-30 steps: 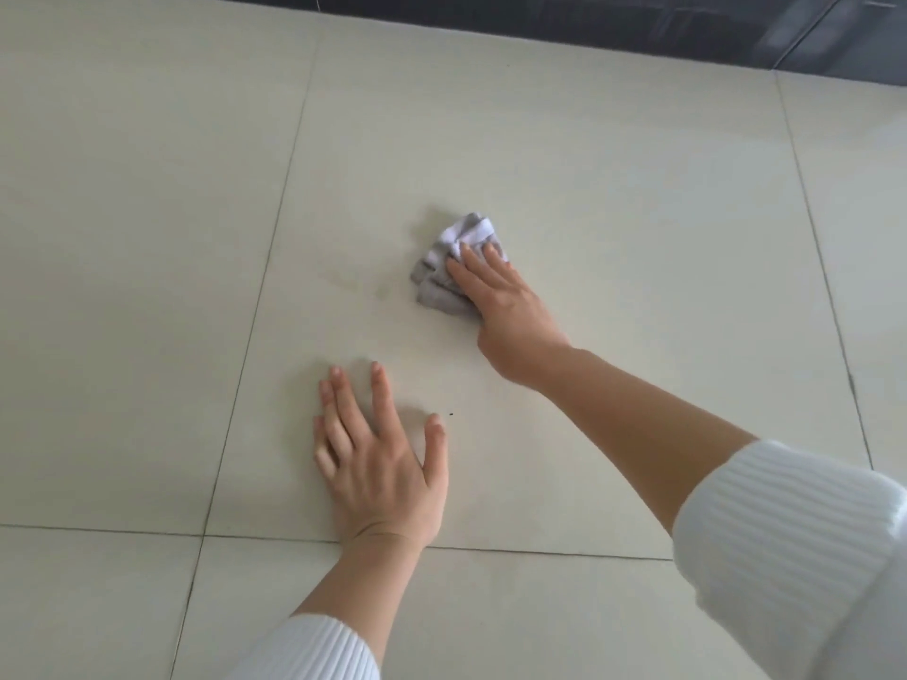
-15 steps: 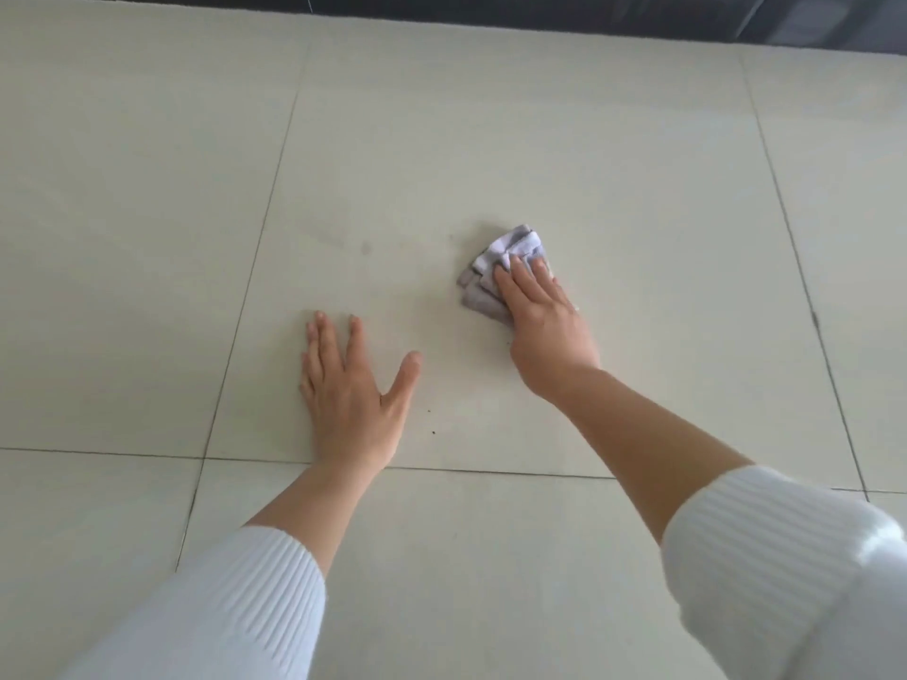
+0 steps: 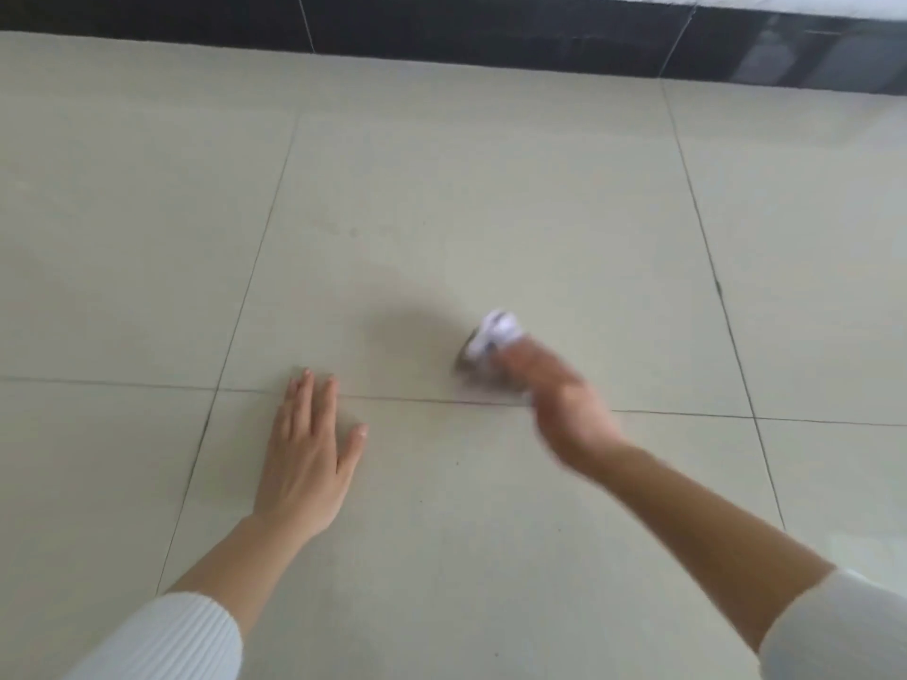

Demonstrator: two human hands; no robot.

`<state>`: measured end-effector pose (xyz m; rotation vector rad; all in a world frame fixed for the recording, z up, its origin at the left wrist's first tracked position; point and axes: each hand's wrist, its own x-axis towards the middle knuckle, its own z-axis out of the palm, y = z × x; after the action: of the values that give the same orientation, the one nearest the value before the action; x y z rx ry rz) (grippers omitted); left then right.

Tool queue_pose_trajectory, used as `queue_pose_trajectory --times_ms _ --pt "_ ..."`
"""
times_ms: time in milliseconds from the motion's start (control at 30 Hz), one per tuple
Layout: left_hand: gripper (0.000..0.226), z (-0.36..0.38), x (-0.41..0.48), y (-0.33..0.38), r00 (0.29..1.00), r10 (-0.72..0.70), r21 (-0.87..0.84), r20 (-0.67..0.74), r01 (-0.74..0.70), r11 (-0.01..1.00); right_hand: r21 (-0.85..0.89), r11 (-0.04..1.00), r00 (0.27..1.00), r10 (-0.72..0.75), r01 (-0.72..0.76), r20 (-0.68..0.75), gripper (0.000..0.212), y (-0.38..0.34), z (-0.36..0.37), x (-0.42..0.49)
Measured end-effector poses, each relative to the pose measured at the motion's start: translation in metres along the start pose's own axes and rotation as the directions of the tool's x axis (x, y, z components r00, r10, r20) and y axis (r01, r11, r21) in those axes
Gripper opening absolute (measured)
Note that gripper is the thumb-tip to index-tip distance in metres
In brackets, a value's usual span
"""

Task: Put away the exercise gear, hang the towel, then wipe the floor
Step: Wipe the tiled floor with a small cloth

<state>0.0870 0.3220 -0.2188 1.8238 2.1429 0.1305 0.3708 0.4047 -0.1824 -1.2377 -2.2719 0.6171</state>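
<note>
A crumpled grey-and-white cloth (image 3: 486, 343) lies pressed on the pale tiled floor (image 3: 441, 198), just above a grout line. My right hand (image 3: 564, 404) covers its near side with the fingers on it; hand and cloth are blurred by motion. My left hand (image 3: 309, 454) rests flat on the floor to the left, palm down with fingers spread, holding nothing. It lies just below the same grout line. Both forearms are bare, with white ribbed sleeves pushed up.
A dark glossy skirting (image 3: 491, 36) runs along the top edge where the floor meets the wall. Faint smudges (image 3: 343, 230) mark the tile beyond the hands. A small dark speck (image 3: 457, 463) sits between my arms.
My right hand has slid the cloth to the right and nearer to me across the tile. The view has pulled back, so the hands now lie by the grout line and more wall shows.
</note>
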Motion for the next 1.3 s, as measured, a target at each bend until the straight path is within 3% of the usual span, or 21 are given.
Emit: queue_pose_trajectory --times_ms 67,133,167,233,333,400,500,533,600,667,733,767,800,867,900,933,967,1033,1133,1200,1300 --pt "0.069 0.0 -0.026 0.001 0.998 -0.045 -0.02 0.037 0.045 0.999 -0.154 0.945 0.957 0.278 -0.289 -0.089 0.037 0.046 -0.035 -0.001" --pt "0.066 -0.003 -0.049 0.0 0.995 -0.038 -0.048 0.098 0.043 0.998 -0.206 0.766 0.794 0.586 -0.608 -0.163 0.035 0.087 -0.059 -0.013" --pt "0.067 -0.007 -0.058 -0.004 0.992 -0.019 -0.043 0.128 0.025 0.999 -0.229 0.689 0.725 0.67 -0.687 -0.16 0.031 0.093 -0.062 -0.02" --pt "0.067 -0.016 -0.07 -0.014 0.983 -0.01 -0.007 0.185 0.011 1.0 -0.239 0.673 0.712 0.685 -0.699 -0.152 0.034 0.087 -0.043 -0.033" --pt "0.067 -0.022 -0.081 -0.026 0.972 -0.095 0.014 0.215 0.094 0.995 -0.189 0.797 0.819 0.552 -0.573 -0.153 0.058 0.032 0.007 -0.047" --pt "0.068 -0.023 -0.082 -0.03 0.968 -0.125 0.039 0.218 0.119 0.992 -0.148 0.889 0.901 0.432 -0.433 -0.038 0.074 -0.012 0.04 -0.065" --pt "0.07 -0.023 -0.077 -0.027 0.965 -0.162 0.032 0.205 0.159 0.987 -0.117 0.983 0.975 0.157 -0.14 0.156 0.074 -0.061 0.072 -0.097" --pt "0.072 -0.021 -0.075 -0.024 0.965 -0.175 0.026 0.195 0.173 0.985 -0.105 0.994 0.965 0.03 -0.003 0.262 0.072 -0.068 0.074 -0.104" --pt "0.075 -0.017 -0.07 -0.018 0.971 -0.174 0.02 0.166 0.173 0.985 -0.024 0.961 0.871 -0.239 0.276 0.429 0.075 -0.062 0.06 -0.106" --pt "0.075 -0.014 -0.068 -0.016 0.972 -0.172 0.026 0.162 0.17 0.985 -0.073 0.909 0.818 -0.332 0.41 0.469 0.08 -0.037 0.034 -0.095" --pt "0.075 -0.014 -0.068 -0.019 0.971 -0.167 0.033 0.168 0.164 0.986 -0.181 0.963 0.941 -0.134 0.197 0.309 0.077 -0.002 0.006 -0.079" --pt "0.076 -0.013 -0.069 -0.021 0.974 -0.159 0.029 0.164 0.156 0.987 -0.195 0.981 0.983 0.055 -0.02 0.177 0.072 0.015 -0.008 -0.071" --pt "0.076 -0.013 -0.069 -0.022 0.976 -0.149 0.019 0.161 0.148 0.989 -0.181 0.951 0.963 0.265 -0.252 0.047 0.063 0.029 -0.021 -0.064" --pt "0.076 -0.015 -0.07 -0.024 0.977 -0.127 -0.007 0.169 0.13 0.991 -0.122 0.765 0.774 0.616 -0.632 -0.149 0.05 0.044 -0.036 -0.052" --pt "0.075 -0.017 -0.071 -0.027 0.976 -0.114 -0.015 0.183 0.118 0.993 -0.131 0.667 0.679 0.709 -0.733 -0.191 0.052 0.044 -0.034 -0.046" --pt "0.073 -0.021 -0.072 -0.031 0.976 -0.098 -0.016 0.195 0.103 0.995 -0.146 0.617 0.633 0.745 -0.774 -0.209 0.056 0.039 -0.024 -0.04" --pt "0.072 -0.025 -0.073 -0.036 0.975 -0.083 -0.008 0.204 0.086 0.996 -0.152 0.627 0.645 0.734 -0.764 -0.212 0.058 0.028 -0.009 -0.032" --pt "0.07 -0.035 -0.08 -0.049 0.973 -0.095 0.006 0.212 0.096 0.995 -0.175 0.741 0.761 0.628 -0.648 -0.161 0.059 -0.007 0.029 -0.022" --pt "0.069 -0.04 -0.097 -0.072 0.961 -0.234 -0.031 0.148 0.242 0.97 -0.165 0.934 0.937 0.336 -0.318 0.097 0.073 -0.082 0.076 -0.022" --pt "0.071 -0.037 -0.103 -0.081 0.948 -0.299 -0.058 0.107 0.306 0.95 -0.104 0.993 0.936 0.083 -0.05 0.342 0.076 -0.123 0.096 -0.034" --pt "0.073 -0.036 -0.094 -0.087 0.958 -0.283 -0.047 0.035 0.285 0.957 0.027 0.958 0.805 -0.254 0.284 0.536 0.075 -0.138 0.106 -0.045"
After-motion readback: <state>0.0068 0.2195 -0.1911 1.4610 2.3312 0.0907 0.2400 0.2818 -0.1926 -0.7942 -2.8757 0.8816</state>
